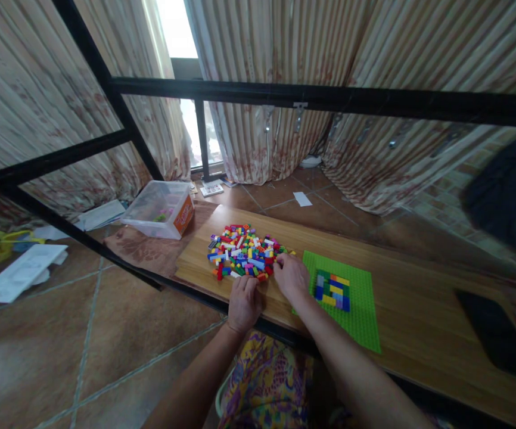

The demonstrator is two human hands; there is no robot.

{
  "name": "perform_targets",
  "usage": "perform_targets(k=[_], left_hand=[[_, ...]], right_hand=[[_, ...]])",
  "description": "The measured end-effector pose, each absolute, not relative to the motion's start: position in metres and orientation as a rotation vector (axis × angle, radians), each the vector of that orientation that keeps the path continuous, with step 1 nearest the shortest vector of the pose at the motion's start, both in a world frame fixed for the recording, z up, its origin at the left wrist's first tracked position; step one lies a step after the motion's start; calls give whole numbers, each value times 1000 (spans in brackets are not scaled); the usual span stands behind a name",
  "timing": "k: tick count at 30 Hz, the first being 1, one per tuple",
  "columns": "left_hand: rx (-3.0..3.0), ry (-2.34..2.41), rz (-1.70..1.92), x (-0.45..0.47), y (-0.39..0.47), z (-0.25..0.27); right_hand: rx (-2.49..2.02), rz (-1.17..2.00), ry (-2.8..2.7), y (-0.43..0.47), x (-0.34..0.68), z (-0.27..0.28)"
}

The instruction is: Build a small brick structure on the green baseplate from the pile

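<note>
A loose heap of toy building bricks [246,253] in many colours lies on the wooden table. At its front edge is my left hand [243,302], fingers bent together over the nearest bricks; whatever they pinch is hidden. My right hand [291,277] reaches the heap's right side with its fingers curled closed, and anything between the fingertips cannot be made out. Just right of that hand lies a green studded baseplate [360,316]. On it sits a flat block of joined bricks [332,290] in blue, yellow, green, grey and other colours.
The long wooden table [410,310] carries a dark flat object [499,336] at its right end. Beyond its left end stands a clear plastic box [155,229] with an orange label. A black metal frame bar [240,90] crosses ahead, before striped curtains [276,53].
</note>
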State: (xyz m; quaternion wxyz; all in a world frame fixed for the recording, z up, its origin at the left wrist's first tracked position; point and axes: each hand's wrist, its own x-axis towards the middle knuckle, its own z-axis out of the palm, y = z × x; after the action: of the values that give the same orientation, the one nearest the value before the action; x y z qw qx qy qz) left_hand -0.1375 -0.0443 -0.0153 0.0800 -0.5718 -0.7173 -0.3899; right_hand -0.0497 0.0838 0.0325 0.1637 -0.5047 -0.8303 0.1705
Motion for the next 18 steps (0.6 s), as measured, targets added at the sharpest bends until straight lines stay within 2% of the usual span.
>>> perform_targets(k=[4,9,12,15,18], left_hand=[[-1705,-2172,-1159,-137,-44,-15],[-1694,-2163,-1222,-137,-44,-12],[-1681,-2160,-1196,-137,-44,-10],[-1677,-2133,-1161,-139,-44,-11],[-1691,-2107,-1145,-141,-43,-14]], right_hand=[[-1392,672,-2225,84,-41,33],[-1105,1228,-1771,81,-20,36],[-1088,1482,-1507,70,-1,40],[-1146,1513,-1433,53,27,40],[-1247,1406,-1456,35,67,33]])
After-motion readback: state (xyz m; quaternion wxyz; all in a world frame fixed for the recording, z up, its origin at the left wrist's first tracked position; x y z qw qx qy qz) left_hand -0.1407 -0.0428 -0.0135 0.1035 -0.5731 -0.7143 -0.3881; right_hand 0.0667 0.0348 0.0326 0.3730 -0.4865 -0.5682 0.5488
